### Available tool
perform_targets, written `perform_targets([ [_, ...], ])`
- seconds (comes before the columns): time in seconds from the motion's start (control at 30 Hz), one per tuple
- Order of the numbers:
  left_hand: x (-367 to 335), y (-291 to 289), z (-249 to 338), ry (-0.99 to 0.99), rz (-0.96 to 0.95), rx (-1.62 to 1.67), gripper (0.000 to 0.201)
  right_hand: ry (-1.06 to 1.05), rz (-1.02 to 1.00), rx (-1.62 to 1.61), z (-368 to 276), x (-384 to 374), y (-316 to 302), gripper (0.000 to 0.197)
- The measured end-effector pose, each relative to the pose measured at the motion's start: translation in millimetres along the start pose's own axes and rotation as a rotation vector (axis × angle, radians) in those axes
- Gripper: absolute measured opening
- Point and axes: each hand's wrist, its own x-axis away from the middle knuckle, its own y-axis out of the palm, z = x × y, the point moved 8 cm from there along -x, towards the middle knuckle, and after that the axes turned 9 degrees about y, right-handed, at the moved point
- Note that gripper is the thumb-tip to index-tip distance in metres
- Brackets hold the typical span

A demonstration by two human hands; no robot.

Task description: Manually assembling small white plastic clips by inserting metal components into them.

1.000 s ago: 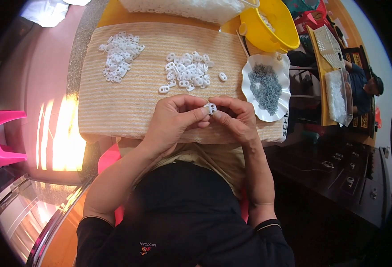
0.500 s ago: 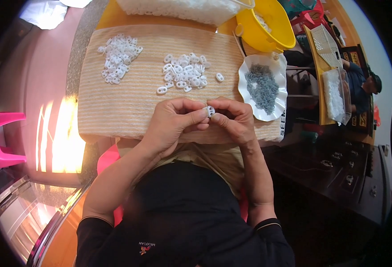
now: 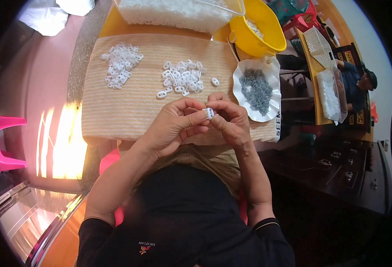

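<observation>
Above the near edge of the cloth-covered table, my left hand and my right hand meet, both pinching one small white plastic two-hole cord lock. Its two holes face up between thumbs and fingertips. Just beyond my hands lies a pile of similar white two-hole pieces, with a single one apart to its right. Farther left is a second heap of small white plastic parts. To the right, a white wavy-rimmed dish holds many tiny grey pieces that look like springs.
A clear bin full of white parts and a yellow basin stand at the far edge. On the right, another person sits by a table with a bin of white parts. A pink stool is at left.
The cord lock has tilted slightly between my fingers, and my right fingers have shifted on it. The whole view has moved a little; the piles look the same.
</observation>
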Motion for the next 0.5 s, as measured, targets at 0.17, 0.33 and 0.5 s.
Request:
perform_targets([
  [0.17,-1,2,1,-0.007,-0.038,-0.01,0.014,0.0,0.004,-0.037,-10,0,10,0.03],
  [0.33,3,6,3,0.035,-0.035,-0.019,0.015,-0.02,0.009,0.007,-15,4,14,0.031],
  [0.5,6,7,3,0.07,-0.032,-0.035,0.013,-0.054,0.006,0.07,-16,5,15,0.03],
])
